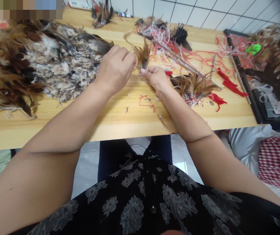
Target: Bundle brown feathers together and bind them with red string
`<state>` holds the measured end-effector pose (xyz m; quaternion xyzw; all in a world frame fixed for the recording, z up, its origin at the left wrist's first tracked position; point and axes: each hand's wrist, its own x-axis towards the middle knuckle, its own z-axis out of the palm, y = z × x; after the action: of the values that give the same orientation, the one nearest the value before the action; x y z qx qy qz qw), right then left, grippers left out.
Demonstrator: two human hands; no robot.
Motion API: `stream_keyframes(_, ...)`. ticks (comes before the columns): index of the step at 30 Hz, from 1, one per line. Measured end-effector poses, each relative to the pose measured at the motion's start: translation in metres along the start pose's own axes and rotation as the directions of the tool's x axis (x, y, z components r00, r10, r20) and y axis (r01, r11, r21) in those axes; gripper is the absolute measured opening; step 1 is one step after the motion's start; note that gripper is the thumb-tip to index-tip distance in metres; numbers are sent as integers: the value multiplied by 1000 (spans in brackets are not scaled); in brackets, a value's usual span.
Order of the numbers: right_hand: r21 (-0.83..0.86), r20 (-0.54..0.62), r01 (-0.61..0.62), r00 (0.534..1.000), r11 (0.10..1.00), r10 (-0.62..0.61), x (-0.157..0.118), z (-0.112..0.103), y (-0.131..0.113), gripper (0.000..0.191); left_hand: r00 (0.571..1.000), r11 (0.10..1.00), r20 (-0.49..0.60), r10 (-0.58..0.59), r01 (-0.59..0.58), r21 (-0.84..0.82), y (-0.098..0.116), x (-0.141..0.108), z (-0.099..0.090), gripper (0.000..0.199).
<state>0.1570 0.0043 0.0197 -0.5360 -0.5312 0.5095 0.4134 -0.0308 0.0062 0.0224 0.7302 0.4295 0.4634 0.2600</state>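
Between my hands stands a small bunch of brown feathers (143,54), fanned upward. My right hand (156,78) pinches its base between thumb and fingers. Just left of the bunch, my left hand (116,67) is closed, its back toward the camera; its fingertips and anything in them are hidden. A large pile of grey and white feathers (64,62) lies beside my left hand, with brown feathers (10,81) at its far left. To the right of my right wrist rests another brown feather bunch (194,86), with red thread around its lower part.
Tangled pink and white strings (159,37) lie behind my right hand, near thin sticks (184,63). Red tassels (230,83) are farther right, beside a black-framed tray (246,91) holding feathers and a green item (253,49). Markers (80,5) lie along the tiled wall.
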Motion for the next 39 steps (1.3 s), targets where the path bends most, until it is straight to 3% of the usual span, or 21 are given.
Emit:
stream_keyframes(6, 63, 91, -81, 993, 995, 75, -6, -2, -6, 40, 999, 997, 10, -53, 53, -57, 3, -1, 0, 34)
stream_keyframes(13, 117, 169, -166, 975, 979, 145, -20, -3, -16, 44, 1000, 997, 2, -9, 9, -74, 0, -3, 5, 32)
stream_keyframes(18, 260, 208, -272, 953, 926, 221, -23, -1, -21, 50, 999, 999, -24, 29, -30, -17, 16, -8, 2, 24)
stream_keyframes(21, 378, 204, -323, 943, 868, 262, -20, -1, -24, 49, 996, 994, -84, 5, -14, -108, 26, -11, -3, 36)
stream_keyframes(24, 453, 195, -342, 939, 823, 283, -17, -2, -25, 49, 991, 975, -116, -63, 37, -219, 22, -11, -1, 41)
stream_keyframes(27, 442, 156, -329, 944, 835, 290, -17, -3, -25, 48, 991, 977, -93, -99, 79, -199, 6, -8, 10, 41)
stream_keyframes(30, 342, 124, -254, 966, 905, 225, -19, -2, -21, 48, 986, 984, -82, -147, 138, -108, -5, -6, 21, 35)
stream_keyframes(34, 207, 102, -88, 992, 974, 68, -18, 2, -12, 51, 982, 987, -102, -159, 154, -54, -7, -6, 26, 19)
stream_keyframes(39, 65, 53, 18, 998, 998, -22, -2, 7, 8, 48, 975, 974, -92, -201, 190, -119, -3, -5, 26, 26)
